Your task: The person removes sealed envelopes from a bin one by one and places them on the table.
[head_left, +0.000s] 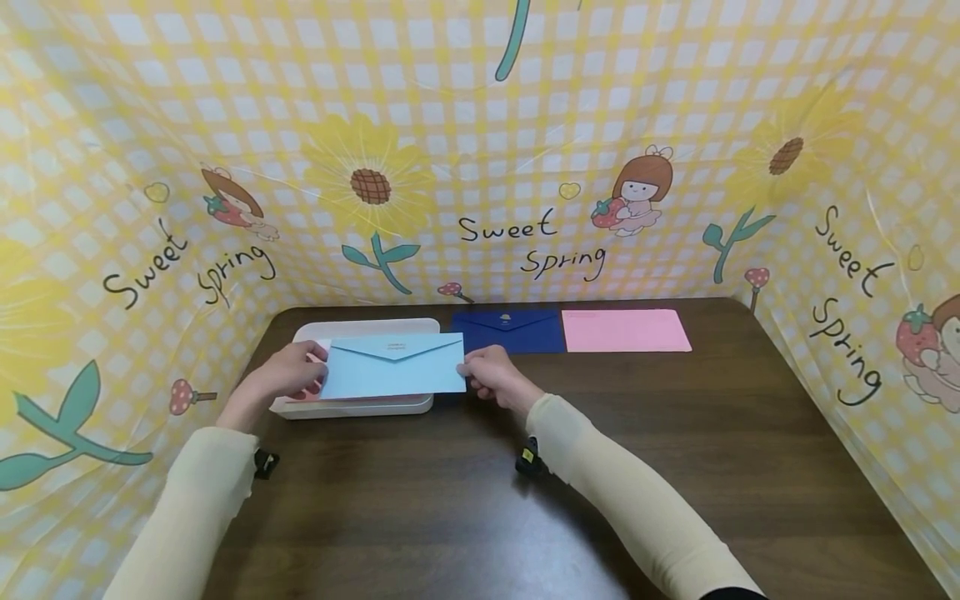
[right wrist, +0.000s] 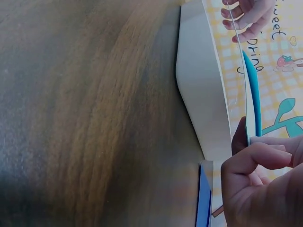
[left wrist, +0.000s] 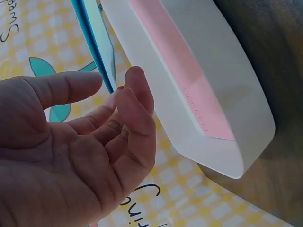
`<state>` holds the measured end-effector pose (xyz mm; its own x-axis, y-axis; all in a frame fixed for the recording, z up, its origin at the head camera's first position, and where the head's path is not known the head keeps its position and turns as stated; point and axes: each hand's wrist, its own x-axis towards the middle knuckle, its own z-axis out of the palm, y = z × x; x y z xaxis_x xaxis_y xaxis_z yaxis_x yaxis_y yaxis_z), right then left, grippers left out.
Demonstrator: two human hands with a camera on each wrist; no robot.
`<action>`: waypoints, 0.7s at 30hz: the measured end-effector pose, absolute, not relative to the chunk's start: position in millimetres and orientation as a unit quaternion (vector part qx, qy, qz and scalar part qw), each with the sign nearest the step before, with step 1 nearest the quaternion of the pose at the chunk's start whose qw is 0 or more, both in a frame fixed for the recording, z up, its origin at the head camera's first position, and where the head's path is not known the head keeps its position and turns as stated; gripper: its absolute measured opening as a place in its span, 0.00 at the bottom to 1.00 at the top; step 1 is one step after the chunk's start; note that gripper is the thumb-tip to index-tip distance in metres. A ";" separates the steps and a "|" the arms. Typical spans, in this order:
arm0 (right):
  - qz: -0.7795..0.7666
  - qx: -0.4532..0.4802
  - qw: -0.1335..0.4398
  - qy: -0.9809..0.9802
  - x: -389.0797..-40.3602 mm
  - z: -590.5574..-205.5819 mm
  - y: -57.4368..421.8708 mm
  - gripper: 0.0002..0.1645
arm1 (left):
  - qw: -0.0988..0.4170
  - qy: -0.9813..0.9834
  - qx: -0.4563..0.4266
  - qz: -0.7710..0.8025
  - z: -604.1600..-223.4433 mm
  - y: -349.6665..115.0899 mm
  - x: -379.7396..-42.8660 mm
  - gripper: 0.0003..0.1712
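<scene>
A light blue envelope (head_left: pixel 397 371) with a pointed flap is held up over a white tray (head_left: pixel 352 408), hiding much of it. My left hand (head_left: pixel 296 371) holds its left edge; in the left wrist view, the envelope's lower corner lies between the thumb and the curled fingers (left wrist: pixel 135 123). At the opposite edge, my right hand (head_left: pixel 498 377) pinches the envelope between thumb and bent fingers, also seen in the right wrist view. Inside the tray lies a flat pink paper item (left wrist: pixel 184 66) with faint lettering, partly out of sight.
A dark blue envelope (head_left: pixel 510 333) lies on the brown wooden table (head_left: pixel 420 508) just right of the tray. Beside it is a pink rectangular paper or envelope (head_left: pixel 626 331). Yellow checked cloth (head_left: pixel 480 150) with printed flowers rises at the back and both sides.
</scene>
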<state>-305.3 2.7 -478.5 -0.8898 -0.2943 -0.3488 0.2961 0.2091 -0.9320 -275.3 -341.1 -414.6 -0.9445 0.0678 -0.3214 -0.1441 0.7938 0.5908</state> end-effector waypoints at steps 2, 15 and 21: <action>-0.630 0.001 0.234 0.740 -305.5 -479.7 4.2 0.22 | 0.160 0.936 -0.014 0.315 -416.3 -341.5 -272.5 0.25; -0.642 -0.009 0.241 0.727 -307.0 -480.8 20.2 0.23 | 0.038 0.990 -0.018 0.133 -422.9 -371.5 -240.7 0.31; -0.645 0.005 0.232 0.729 -307.4 -485.1 28.3 0.25 | 0.086 0.986 -0.092 0.112 -429.2 -390.9 -231.4 0.29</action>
